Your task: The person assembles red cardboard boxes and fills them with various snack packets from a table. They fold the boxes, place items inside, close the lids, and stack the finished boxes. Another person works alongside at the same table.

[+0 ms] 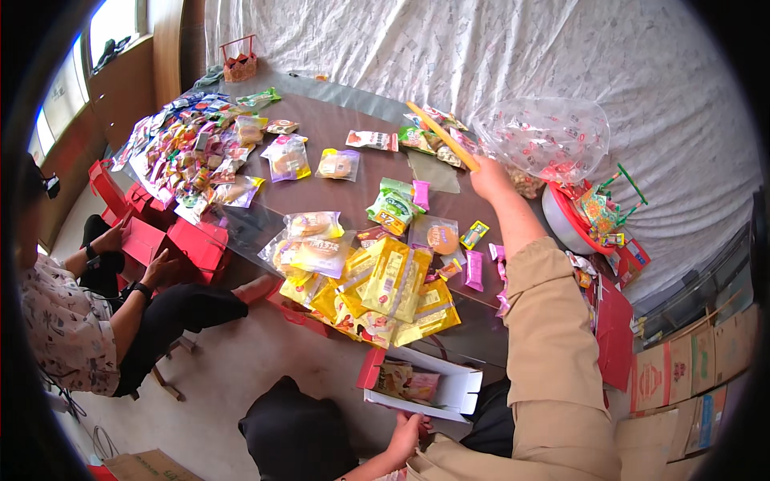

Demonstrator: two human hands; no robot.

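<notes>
My right hand (492, 178) grips the lower end of a long yellow stick (442, 135). The stick slants up and left over the table, its far part above several snack packets (416, 139). Low in the view, my left hand (408, 438) holds the near edge of a red and white cardboard box (448, 391). That box is open at the top and holds several wrapped snacks (409, 385) at its left end. Gold snack pouches (391, 279) lie heaped at the table's front edge, with clear-wrapped round pastries (319, 243) to their left.
A large mound of small wrapped sweets (192, 150) covers the table's left end. A seated person (78, 324) at left holds a red box (144, 240). At right stand a basin with a red rim (568, 219), a clear plastic bag (544, 135) and cardboard cartons (680, 373).
</notes>
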